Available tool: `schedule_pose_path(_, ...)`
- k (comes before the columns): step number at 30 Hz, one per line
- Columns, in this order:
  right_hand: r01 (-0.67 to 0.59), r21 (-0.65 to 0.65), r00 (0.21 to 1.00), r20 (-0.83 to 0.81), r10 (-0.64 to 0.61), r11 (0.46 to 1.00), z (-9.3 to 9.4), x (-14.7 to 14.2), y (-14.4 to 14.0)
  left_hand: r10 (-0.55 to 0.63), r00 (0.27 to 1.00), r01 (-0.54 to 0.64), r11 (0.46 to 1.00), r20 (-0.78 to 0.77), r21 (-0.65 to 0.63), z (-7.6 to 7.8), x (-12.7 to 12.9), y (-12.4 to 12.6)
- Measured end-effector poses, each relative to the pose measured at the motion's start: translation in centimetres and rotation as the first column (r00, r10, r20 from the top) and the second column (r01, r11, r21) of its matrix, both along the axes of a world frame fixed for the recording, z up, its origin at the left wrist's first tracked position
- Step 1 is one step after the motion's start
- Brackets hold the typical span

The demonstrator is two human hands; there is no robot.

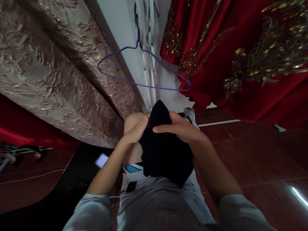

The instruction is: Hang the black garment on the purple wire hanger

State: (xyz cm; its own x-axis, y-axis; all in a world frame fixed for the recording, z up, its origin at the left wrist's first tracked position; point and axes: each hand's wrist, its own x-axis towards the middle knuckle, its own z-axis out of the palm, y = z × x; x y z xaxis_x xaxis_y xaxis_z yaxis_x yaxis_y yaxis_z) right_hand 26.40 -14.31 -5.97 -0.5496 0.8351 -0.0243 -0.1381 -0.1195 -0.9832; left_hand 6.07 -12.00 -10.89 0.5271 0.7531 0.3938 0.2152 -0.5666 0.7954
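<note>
A piece of black cloth, perhaps a garment, lies bunched over my lap, with its upper end raised to a rounded point. My right hand grips its upper right side, the thumb stretched across the front and the fingers mostly behind the fabric. At the upper left edge, my left hand holds the same cloth, its fingertips partly hidden by it. Beyond both hands, a purple wire hanger hangs bare from a white metal rack.
Embossed pinkish-gold fabric hangs close on the left. Red satin with gold sequins hangs at right. A lit phone lies on a dark surface by my left arm. The floor is reddish tile.
</note>
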Motion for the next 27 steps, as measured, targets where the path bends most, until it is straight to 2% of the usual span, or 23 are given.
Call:
schedule_pose_path(3,0.022,0.248,0.988,0.144,-0.059,0.968,3.3,1.8,1.4,-0.143,0.952,0.167,0.983,-0.271,0.07,0.8,-2.6,-0.2)
schedule_pose_path(4,0.038,0.364,0.978,0.178,-0.11,0.931,4.2,2.2,2.1,-0.148,0.918,0.192,0.978,-0.367,0.086,1.5,-3.5,-0.2)
schedule_pose_path(6,0.062,0.589,0.952,0.207,-0.225,0.806,5.4,2.1,3.8,-0.076,0.825,0.177,0.976,-0.559,0.129,3.3,-5.4,-0.3)
schedule_pose_path(9,0.171,0.776,0.895,0.135,-0.425,0.607,4.9,0.6,7.5,0.118,0.665,0.072,0.973,-0.738,0.221,5.5,-7.2,-0.5)
schedule_pose_path(11,0.299,0.782,0.834,0.064,-0.548,0.547,3.2,-0.8,10.4,0.147,0.628,0.057,0.971,-0.764,0.233,5.9,-7.7,-0.8)
schedule_pose_path(12,0.333,0.77,0.818,0.051,-0.572,0.545,2.1,-1.3,11.7,0.121,0.64,0.064,0.976,-0.759,0.21,5.7,-7.8,-0.9)
schedule_pose_path(14,0.318,0.727,0.83,0.097,-0.549,0.608,-0.2,-2.0,13.6,0.064,0.666,0.068,0.987,-0.743,0.145,4.6,-8.2,-1.1)
schedule_pose_path(16,0.276,0.683,0.837,0.174,-0.518,0.676,-2.1,-1.9,14.2,0.058,0.654,0.033,0.994,-0.755,0.106,3.3,-9.1,-0.8)
schedule_pose_path(17,0.273,0.679,0.824,0.2,-0.53,0.681,-2.8,-1.6,14.0,0.076,0.634,0.001,0.995,-0.769,0.098,2.8,-9.8,-0.6)
schedule_pose_path(18,0.279,0.693,0.803,0.211,-0.557,0.665,-3.2,-1.1,13.5,0.098,0.618,-0.039,0.995,-0.78,0.095,2.4,-10.6,-0.2)
schedule_pose_path(21,0.32,0.772,0.724,0.174,-0.667,0.549,-3.1,0.9,11.7,0.12,0.616,-0.11,0.992,-0.779,0.066,2.0,-12.6,0.5)
schedule_pose_path(24,0.37,0.792,0.671,0.133,-0.729,0.485,-1.8,3.0,10.3,0.048,0.607,-0.035,0.999,-0.793,0.033,2.0,-12.4,0.3)
schedule_pose_path(27,0.408,0.779,0.642,0.126,-0.756,0.477,-0.4,4.8,9.7,-0.046,0.562,0.059,0.998,-0.826,-0.015,1.4,-10.4,-0.5)
